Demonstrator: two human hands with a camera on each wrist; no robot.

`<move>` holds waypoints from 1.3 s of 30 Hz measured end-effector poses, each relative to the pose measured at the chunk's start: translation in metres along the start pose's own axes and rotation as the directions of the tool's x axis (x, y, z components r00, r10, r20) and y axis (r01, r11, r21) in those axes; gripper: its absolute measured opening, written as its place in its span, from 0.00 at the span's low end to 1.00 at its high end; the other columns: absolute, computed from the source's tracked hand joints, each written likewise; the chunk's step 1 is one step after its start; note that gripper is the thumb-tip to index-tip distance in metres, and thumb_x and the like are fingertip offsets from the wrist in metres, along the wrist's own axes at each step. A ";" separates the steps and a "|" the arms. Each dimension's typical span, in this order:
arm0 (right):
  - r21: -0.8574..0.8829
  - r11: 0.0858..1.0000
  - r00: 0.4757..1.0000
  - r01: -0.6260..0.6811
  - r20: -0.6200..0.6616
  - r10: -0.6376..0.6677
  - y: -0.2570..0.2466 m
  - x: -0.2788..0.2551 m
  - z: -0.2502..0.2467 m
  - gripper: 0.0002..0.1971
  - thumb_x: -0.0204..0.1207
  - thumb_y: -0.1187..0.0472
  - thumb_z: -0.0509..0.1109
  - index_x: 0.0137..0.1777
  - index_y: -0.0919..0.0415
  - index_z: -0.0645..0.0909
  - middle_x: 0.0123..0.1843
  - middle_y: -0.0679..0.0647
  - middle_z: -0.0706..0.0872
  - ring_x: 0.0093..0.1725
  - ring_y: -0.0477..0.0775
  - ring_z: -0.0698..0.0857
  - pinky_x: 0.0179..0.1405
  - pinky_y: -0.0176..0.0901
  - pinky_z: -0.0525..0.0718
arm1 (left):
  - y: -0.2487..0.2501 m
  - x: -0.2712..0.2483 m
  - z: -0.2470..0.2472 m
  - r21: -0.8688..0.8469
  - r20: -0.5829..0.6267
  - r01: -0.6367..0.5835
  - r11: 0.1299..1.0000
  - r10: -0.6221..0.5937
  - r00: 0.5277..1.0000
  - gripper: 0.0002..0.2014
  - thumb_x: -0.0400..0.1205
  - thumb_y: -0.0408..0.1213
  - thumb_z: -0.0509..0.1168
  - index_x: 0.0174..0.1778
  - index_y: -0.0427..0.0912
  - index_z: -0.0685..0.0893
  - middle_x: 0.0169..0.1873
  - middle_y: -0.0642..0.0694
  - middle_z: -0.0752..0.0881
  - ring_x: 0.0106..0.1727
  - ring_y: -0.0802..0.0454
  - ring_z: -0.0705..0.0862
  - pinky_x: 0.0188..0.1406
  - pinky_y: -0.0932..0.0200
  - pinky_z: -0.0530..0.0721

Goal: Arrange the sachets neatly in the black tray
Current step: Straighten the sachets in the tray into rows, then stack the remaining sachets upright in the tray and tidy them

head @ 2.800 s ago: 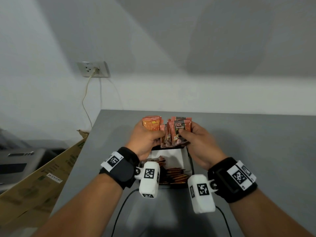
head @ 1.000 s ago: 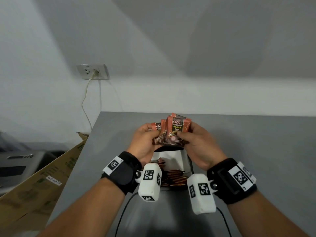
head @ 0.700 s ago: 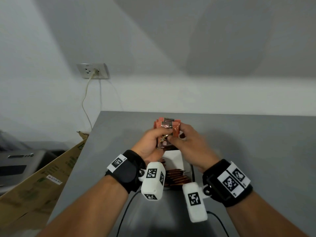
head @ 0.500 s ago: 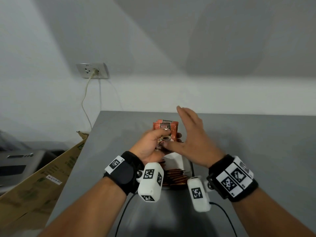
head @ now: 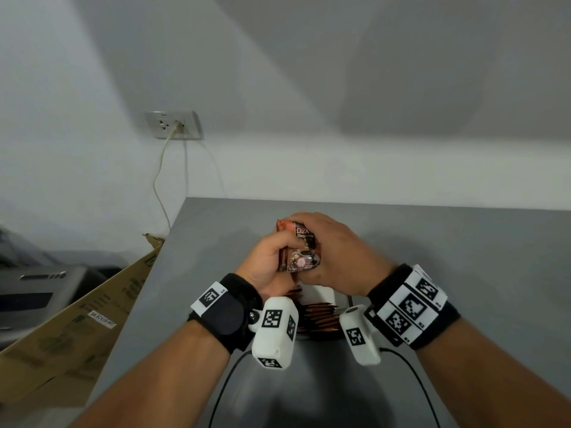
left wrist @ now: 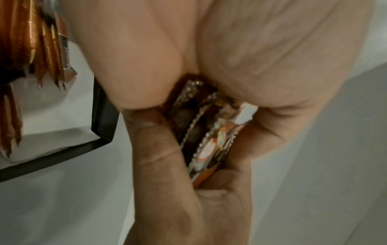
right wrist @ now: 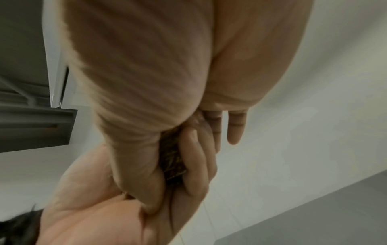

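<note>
Both the left hand (head: 272,257) and the right hand (head: 336,257) are gripping the sachets (head: 301,251); the packets look light and slippery, so squeezing the flat faces is probably safest.

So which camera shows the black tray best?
The left wrist view: the black tray shows a clear corner and rim, with sachets inside. In the head view the tray is mostly hidden behind both hands and the wrist cameras. The right wrist view shows no tray.
</note>
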State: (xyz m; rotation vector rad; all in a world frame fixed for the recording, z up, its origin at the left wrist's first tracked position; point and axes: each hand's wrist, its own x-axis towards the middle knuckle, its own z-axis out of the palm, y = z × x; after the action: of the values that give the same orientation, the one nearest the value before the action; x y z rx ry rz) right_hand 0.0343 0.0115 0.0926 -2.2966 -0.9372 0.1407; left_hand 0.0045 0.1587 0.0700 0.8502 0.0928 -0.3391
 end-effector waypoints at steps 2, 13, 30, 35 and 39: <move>0.017 0.999 0.999 -0.034 0.024 0.034 -0.001 -0.001 -0.002 0.47 0.60 0.47 0.86 0.80 0.46 0.67 0.72 0.42 0.74 0.69 0.43 0.73 0.72 0.41 0.74 | 0.001 0.000 -0.002 0.026 -0.038 0.000 1.000 0.001 0.999 0.20 0.68 0.24 0.63 0.57 0.31 0.81 0.46 0.32 0.85 0.44 0.41 0.87 0.44 0.49 0.87; 0.313 0.919 0.943 -0.240 -0.150 0.297 0.019 0.006 -0.025 0.06 0.74 0.64 0.78 0.45 0.50 0.89 0.39 0.44 0.91 0.40 0.41 0.88 0.47 0.41 0.86 | 0.012 0.001 -0.019 0.298 -0.170 -0.060 0.953 0.115 0.979 0.26 0.73 0.23 0.75 0.66 0.41 0.78 0.47 0.40 0.89 0.42 0.44 0.90 0.36 0.51 0.88; -0.177 0.888 0.900 -0.424 0.025 0.435 0.103 0.012 0.036 0.12 0.80 0.70 0.65 0.54 0.57 0.88 0.47 0.56 0.91 0.47 0.56 0.89 0.50 0.52 0.90 | 0.008 -0.011 -0.060 0.439 -0.406 0.075 0.895 0.123 0.906 0.07 0.81 0.23 0.64 0.46 0.39 0.80 0.37 0.40 0.82 0.36 0.49 0.84 0.41 0.51 0.82; -0.176 0.890 0.902 -0.421 0.015 0.431 0.107 0.011 0.036 0.11 0.81 0.69 0.65 0.55 0.57 0.88 0.48 0.57 0.90 0.45 0.56 0.87 0.47 0.50 0.89 | 0.009 -0.010 -0.064 0.424 -0.421 0.108 0.899 0.091 0.902 0.06 0.81 0.24 0.64 0.50 0.38 0.80 0.39 0.41 0.83 0.37 0.50 0.84 0.43 0.50 0.84; -0.204 0.891 0.910 -0.406 -0.004 0.414 0.107 0.012 0.035 0.11 0.80 0.69 0.66 0.54 0.58 0.89 0.50 0.57 0.87 0.46 0.56 0.85 0.48 0.49 0.87 | 0.008 -0.008 -0.064 0.408 -0.430 0.112 0.906 0.083 0.899 0.07 0.81 0.24 0.64 0.52 0.38 0.80 0.39 0.41 0.83 0.36 0.50 0.84 0.41 0.52 0.83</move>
State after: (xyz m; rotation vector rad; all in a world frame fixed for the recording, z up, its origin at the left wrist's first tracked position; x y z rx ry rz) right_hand 0.0951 -0.0197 0.0024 -2.6658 -0.4859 0.2833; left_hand 0.0029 0.2138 0.0348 1.3550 0.4616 -0.1745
